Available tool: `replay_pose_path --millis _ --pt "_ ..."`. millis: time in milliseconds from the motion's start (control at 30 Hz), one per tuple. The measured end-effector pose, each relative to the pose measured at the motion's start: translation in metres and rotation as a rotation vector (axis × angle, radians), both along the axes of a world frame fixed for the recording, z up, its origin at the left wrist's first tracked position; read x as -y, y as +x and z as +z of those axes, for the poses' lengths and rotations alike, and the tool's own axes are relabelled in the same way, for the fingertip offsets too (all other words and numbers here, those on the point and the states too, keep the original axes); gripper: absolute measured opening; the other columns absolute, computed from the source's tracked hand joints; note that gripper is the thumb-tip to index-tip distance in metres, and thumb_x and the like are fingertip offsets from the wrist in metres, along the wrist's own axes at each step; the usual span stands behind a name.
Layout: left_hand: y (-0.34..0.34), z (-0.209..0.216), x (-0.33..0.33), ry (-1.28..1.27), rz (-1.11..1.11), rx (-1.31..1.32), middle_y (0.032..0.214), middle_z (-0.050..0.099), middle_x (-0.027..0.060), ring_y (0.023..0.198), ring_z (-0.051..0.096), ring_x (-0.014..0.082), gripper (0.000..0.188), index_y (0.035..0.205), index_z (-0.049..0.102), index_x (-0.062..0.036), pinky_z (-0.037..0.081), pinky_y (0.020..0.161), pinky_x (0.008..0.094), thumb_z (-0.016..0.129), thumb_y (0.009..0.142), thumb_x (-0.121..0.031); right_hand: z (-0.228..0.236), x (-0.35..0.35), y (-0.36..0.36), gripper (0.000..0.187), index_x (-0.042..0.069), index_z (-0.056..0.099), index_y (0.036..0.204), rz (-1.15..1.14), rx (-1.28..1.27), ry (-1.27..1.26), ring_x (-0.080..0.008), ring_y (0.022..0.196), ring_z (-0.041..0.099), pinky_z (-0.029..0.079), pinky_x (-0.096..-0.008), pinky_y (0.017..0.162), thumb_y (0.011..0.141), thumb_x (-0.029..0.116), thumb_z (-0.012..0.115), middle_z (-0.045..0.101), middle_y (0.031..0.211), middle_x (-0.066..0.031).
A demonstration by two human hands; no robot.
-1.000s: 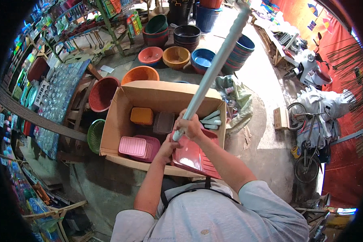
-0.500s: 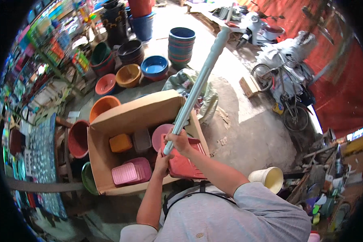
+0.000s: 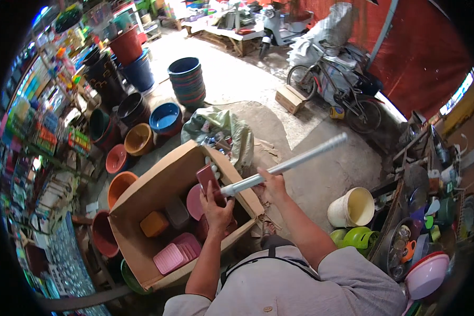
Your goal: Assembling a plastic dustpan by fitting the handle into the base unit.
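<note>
Pole [image 3: 310, 151]: silvery and pale, ribbed toward its far tip; runs aslant from the centre of the frame, over the box's corner, up to the right of centre, above the bare floor [image 3: 321, 163].
Right hand [image 3: 273, 188]: fingers curled round the pole, gripping it along its lower half, at the centre right of the frame.
Left hand [image 3: 217, 209]: fingers and thumb closed on a red plastic piece [image 3: 205, 176] at the pole's lower end; whether they also pinch the pole, I cannot tell.
Red piece: seen nearly edge-on at the centre of the frame, partly hidden by the left hand, over the open box.
Cardboard box [image 3: 158, 184]: tilted across the lower centre left, flaps up; inside are an orange-yellow container [image 3: 154, 225], a clear container [image 3: 178, 213], a round pink item [image 3: 195, 203] and pink ridged containers [image 3: 169, 258].
Sack [image 3: 242, 139]: pale green, crumpled, just beyond the box, centre of the frame.
Basins: blue [image 3: 166, 117], yellow [image 3: 139, 138] and orange [image 3: 122, 187], left of centre; a tall bucket stack [image 3: 187, 84] stands above them.
Bicycle [image 3: 347, 100]: upper right, near a small carton [image 3: 289, 100].
Cream bucket [image 3: 347, 208]: lower right, lying tilted, its mouth toward the right.
</note>
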State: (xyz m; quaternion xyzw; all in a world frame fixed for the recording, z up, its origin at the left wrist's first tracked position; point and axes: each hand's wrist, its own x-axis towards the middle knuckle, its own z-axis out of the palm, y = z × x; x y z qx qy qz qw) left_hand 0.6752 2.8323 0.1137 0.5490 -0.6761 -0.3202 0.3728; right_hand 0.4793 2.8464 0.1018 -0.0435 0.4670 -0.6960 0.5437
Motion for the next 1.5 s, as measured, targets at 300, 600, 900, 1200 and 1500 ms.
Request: replay_pose_path --millis 300,600,900,1200,1500 --pt "-0.182 0.024 0.008 -0.406 -0.502 0.219 0.142 0.032 0.0181 0.129 0.030 0.0422 0.090 0.135 0.039 -0.0152 0.030 0.104 0.0494 0.081 0.056 -0.022 -0.069 -0.069 -0.174 0.019 0.001 0.048 0.095 -0.269 0.401 0.116 -0.0322 0.090 0.057 0.051 -0.0492 0.085 0.085 0.014 0.057 0.051 0.098 -0.0176" --pt "-0.360 0.039 0.009 -0.526 -0.741 0.144 0.134 0.045 0.0160 0.130 0.032 0.0396 0.079 0.129 0.043 -0.0066 0.029 0.105 0.0484 0.080 0.061 -0.022 -0.098 -0.081 -0.342 0.020 -0.006 0.046 0.095 -0.311 0.558 0.043 -0.0345 0.092 0.057 0.050 -0.0499 0.087 0.083 0.010 0.050 0.051 0.096 -0.0177" --pt "-0.461 -0.010 0.098 -0.089 -0.633 -0.494 0.134 0.036 0.0127 0.123 0.040 0.0300 0.081 0.138 0.029 -0.0028 0.035 0.100 0.0400 0.074 0.072 -0.017 -0.048 -0.007 -0.457 0.018 0.002 0.047 0.098 -0.484 0.288 -0.041 -0.0324 0.087 0.060 0.052 -0.0554 0.079 0.081 0.003 0.054 0.057 0.089 -0.0138" --pt "-0.545 -0.055 0.309 0.770 -0.488 -0.828 0.118 0.050 0.0050 0.104 0.052 0.0165 0.061 0.131 0.036 -0.0081 0.044 0.086 0.0326 0.063 0.082 -0.032 -0.026 0.177 -0.568 0.055 0.006 0.028 0.119 -0.346 -0.242 -0.206 -0.0220 0.091 0.060 0.056 -0.0356 0.077 0.076 -0.006 0.060 0.057 0.100 -0.0146" --pt "-0.609 -0.078 0.486 1.076 -0.257 -0.871 0.127 0.051 0.0059 0.114 0.051 0.0241 0.058 0.131 0.041 -0.0170 0.042 0.089 0.0446 0.050 0.084 -0.051 -0.003 0.401 -0.664 0.034 0.003 0.047 0.108 0.058 -0.566 -0.182 -0.0190 0.090 0.061 0.055 -0.0309 0.070 0.079 0.000 0.065 0.060 0.097 -0.0115"
